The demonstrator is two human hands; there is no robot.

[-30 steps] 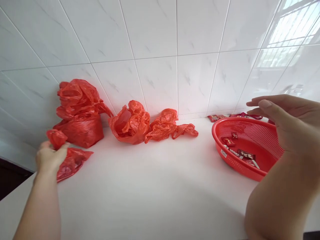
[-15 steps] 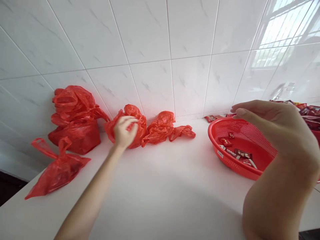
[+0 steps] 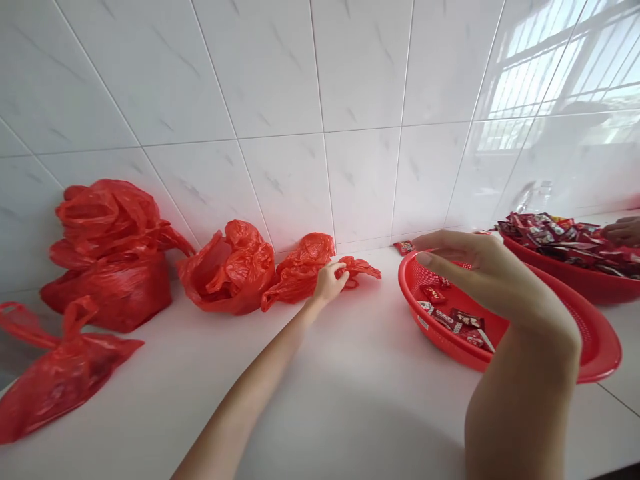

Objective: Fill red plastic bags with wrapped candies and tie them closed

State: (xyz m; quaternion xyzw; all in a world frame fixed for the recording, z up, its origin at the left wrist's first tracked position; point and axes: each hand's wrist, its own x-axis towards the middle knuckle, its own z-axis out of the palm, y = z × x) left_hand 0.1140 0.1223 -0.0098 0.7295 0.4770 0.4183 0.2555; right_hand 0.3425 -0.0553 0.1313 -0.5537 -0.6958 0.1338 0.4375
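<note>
Crumpled red plastic bag [image 3: 300, 267] lies on the white table [image 3: 350, 387] against the wall. The left hand [image 3: 327, 283] touches it with curled fingers, and I cannot tell if it grips. The right hand [image 3: 480, 267] hovers open over a red basket [image 3: 597, 337] with candies [image 3: 460, 319].

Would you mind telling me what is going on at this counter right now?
A person's left hand reaches to a crumpled red bag by the wall, fingers on it; a firm grip is not clear. Their right hand hovers open above a red basket holding a few wrapped candies. Further left lie other red bags, and another person's hand is at a fuller basket far right.
</note>
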